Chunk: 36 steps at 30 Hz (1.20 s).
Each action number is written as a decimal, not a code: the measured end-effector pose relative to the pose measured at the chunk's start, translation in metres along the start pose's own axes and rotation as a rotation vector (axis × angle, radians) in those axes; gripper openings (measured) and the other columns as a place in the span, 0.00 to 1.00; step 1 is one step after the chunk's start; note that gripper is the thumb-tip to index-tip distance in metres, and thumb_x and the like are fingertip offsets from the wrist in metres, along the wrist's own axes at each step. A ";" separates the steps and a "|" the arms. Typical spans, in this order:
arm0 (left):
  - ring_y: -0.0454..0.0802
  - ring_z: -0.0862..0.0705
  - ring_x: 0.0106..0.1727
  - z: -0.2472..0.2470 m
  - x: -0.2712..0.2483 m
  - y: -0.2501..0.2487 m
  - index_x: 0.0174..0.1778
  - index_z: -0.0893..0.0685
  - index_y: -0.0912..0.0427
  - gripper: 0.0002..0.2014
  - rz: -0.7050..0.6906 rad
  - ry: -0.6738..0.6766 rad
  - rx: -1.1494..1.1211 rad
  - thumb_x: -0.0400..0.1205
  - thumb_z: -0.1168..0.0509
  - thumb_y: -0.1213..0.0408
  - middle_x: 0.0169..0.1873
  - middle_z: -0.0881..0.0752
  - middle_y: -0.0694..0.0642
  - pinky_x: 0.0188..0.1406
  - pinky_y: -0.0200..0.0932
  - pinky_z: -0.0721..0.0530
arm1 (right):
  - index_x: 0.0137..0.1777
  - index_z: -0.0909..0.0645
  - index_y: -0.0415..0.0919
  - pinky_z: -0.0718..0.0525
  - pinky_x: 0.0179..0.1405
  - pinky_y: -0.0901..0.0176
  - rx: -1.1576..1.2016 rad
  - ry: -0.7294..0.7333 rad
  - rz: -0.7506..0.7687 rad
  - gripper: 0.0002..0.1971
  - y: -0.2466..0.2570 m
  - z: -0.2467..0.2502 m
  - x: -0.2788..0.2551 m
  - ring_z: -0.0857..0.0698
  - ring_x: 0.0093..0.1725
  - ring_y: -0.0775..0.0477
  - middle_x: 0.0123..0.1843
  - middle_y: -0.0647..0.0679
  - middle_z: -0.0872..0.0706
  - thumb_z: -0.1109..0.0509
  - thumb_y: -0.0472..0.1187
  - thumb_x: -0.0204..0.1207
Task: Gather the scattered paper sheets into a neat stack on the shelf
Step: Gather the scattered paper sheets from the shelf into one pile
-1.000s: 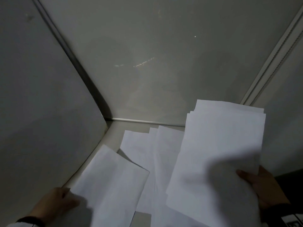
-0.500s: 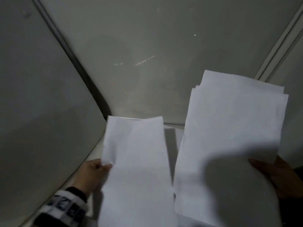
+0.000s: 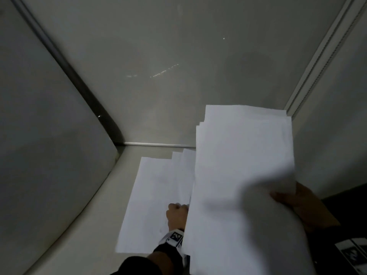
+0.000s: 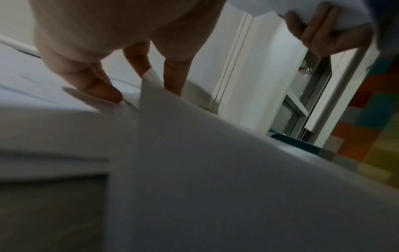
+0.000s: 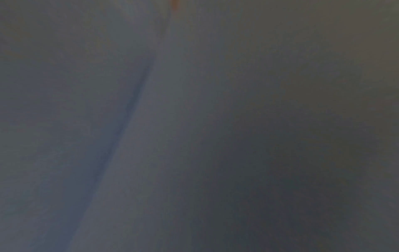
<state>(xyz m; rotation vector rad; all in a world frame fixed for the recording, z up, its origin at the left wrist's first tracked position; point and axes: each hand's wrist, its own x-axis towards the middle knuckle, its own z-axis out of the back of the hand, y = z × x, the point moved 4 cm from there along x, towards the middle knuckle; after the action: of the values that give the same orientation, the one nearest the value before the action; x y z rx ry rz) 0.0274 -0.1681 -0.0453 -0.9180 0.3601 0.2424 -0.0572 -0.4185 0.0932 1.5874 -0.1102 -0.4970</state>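
**Right hand holds the gathered sheets while the left works at the loose ones on the shelf**

The right hand [image 3: 301,207] grips a bundle of white sheets [image 3: 242,175] by its right edge, thumb on top and fingers curled beneath, as the left wrist view shows from below [image 4: 323,32]. The bundle is raised and tilted above the shelf floor [image 3: 83,225], its top corners fanned a little so that several edges show. It hides the right part of the loose sheets [image 3: 156,195] that lie flat on the shelf floor.

Those loose sheets overlap one another, with two further corners peeking out behind the nearest one, close to the back wall [image 3: 168,76] of the shelf. Their left edge lies near the left side wall [image 3: 39,155], with a strip of bare shelf floor between.

The left hand [image 3: 176,214] is down on the loose sheets, just beside the left edge of the held bundle. In the left wrist view its fingertips [image 4: 103,90] press onto the paper, and a lifted sheet edge [image 4: 151,80] stands up between two of the fingers; whether it is pinched cannot be told from the blur. A dark sleeve and a patterned wrist band [image 3: 174,238] cover that forearm.

The right wrist view is dark and blurred.
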 end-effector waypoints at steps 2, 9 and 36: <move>0.62 0.23 0.60 -0.012 0.003 0.001 0.51 0.22 0.63 0.06 -0.012 0.031 0.087 0.82 0.41 0.68 0.62 0.24 0.65 0.62 0.50 0.23 | 0.39 0.18 0.35 0.17 0.16 0.62 -0.031 -0.074 0.017 0.12 0.003 0.019 -0.004 0.13 0.21 0.52 0.22 0.49 0.11 0.38 0.20 0.71; 0.62 0.23 0.65 -0.014 0.014 -0.005 0.70 0.35 0.55 0.25 -0.064 0.108 0.318 0.79 0.36 0.69 0.66 0.31 0.60 0.65 0.52 0.20 | 0.45 0.20 0.34 0.15 0.19 0.59 -0.047 -0.157 0.016 0.11 0.003 0.055 -0.016 0.13 0.23 0.50 0.24 0.49 0.10 0.36 0.20 0.71; 0.48 0.25 0.39 0.233 0.006 -0.039 0.44 0.19 0.67 0.07 -0.487 -0.388 -0.240 0.80 0.39 0.82 0.26 0.16 0.51 0.21 0.22 0.27 | 0.46 0.17 0.35 0.17 0.43 0.48 -0.348 -0.271 0.167 0.09 -0.009 0.056 -0.007 0.16 0.43 0.35 0.44 0.32 0.13 0.30 0.25 0.68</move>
<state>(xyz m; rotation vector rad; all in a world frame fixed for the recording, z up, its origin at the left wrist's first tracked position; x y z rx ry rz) 0.0936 -0.0027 0.1097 -1.1383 -0.2585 0.0104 -0.0863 -0.4673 0.0866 1.1548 -0.3407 -0.5650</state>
